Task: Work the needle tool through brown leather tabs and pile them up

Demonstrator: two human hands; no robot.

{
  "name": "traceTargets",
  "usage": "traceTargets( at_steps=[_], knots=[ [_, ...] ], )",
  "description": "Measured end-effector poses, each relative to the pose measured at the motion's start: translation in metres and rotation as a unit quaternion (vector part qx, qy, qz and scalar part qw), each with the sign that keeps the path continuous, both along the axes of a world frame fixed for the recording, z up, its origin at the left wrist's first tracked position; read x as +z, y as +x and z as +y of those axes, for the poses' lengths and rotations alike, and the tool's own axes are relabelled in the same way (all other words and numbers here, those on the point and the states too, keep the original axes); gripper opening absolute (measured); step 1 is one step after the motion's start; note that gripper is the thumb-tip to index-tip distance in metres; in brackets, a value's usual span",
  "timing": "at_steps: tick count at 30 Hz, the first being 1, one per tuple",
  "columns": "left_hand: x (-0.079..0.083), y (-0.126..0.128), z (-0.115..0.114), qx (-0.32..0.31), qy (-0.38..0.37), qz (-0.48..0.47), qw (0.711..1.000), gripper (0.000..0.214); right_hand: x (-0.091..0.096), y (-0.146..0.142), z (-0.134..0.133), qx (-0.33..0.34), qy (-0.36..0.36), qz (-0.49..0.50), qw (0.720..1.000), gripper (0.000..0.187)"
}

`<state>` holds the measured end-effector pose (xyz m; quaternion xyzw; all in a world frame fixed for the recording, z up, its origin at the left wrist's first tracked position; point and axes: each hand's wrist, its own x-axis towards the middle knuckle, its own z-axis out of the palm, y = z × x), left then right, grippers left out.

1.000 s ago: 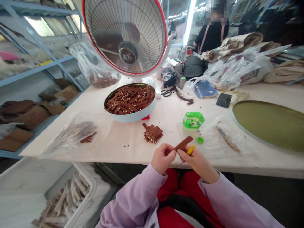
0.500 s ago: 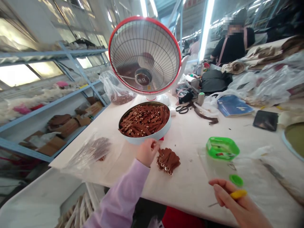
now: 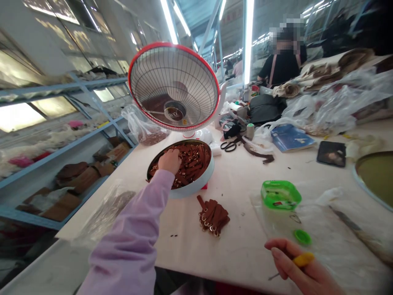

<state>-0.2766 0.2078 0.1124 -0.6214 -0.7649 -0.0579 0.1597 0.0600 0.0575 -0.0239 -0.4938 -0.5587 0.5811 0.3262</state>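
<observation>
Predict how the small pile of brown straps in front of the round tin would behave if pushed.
The pile of brown straps would probably spread rather than slide as one, since the pieces overlap with no visible tie. Being flat, the straps seem unlikely to roll. The shiny rings bunched at the near end might snag on one another.

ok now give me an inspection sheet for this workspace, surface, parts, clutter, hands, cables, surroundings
Surface: pale table, a few small dark specks on it
Parts: round tin heaped with brown strips; small pile of strips nearby, metal rings along its near edge
Clutter: black scissors, blue booklet, green container, plastic bags
Hands: left hand in the tin, fingertips hidden, grip unclear; right hand holds yellow-handled tool with thin tip
Cables: nothing seen
Surroundings: red-rimmed fan behind the tin, blue shelving at left, a person beyond the table
</observation>
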Motion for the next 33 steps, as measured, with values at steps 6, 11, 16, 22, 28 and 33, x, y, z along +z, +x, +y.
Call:
traceTargets(
  at_steps=[6,11,16,22,28,33],
  knots=[
    [0.025,0.037,-0.09,-0.147,0.052,-0.555,0.817,0.011,0.023,-0.01,-0.011,0.012,0.023,0.039,0.999,0.038],
    [0.005,0.103,-0.145,-0.233,-0.146,-0.804,0.528,0.014,0.059,-0.011,-0.025,0.025,0.013,0.106,0.994,0.048],
    [-0.023,0.155,-0.169,-0.262,-0.213,-0.826,0.451,0.012,0.07,-0.008,-0.046,0.125,-0.103,0.167,0.973,0.033],
    [-0.05,0.179,-0.198,-0.223,-0.133,-0.723,0.64,0.018,0.064,-0.009,-0.053,-0.051,0.006,0.198,0.979,0.021],
    [-0.066,0.195,-0.217,-0.186,-0.157,-0.729,0.64,0.02,0.057,-0.012,-0.053,-0.102,0.092,0.165,0.977,0.022],
    [-0.074,0.204,-0.217,-0.165,-0.104,-0.714,0.673,0.018,0.051,-0.011,-0.056,-0.118,0.101,0.13,0.979,0.019]
  ],
)
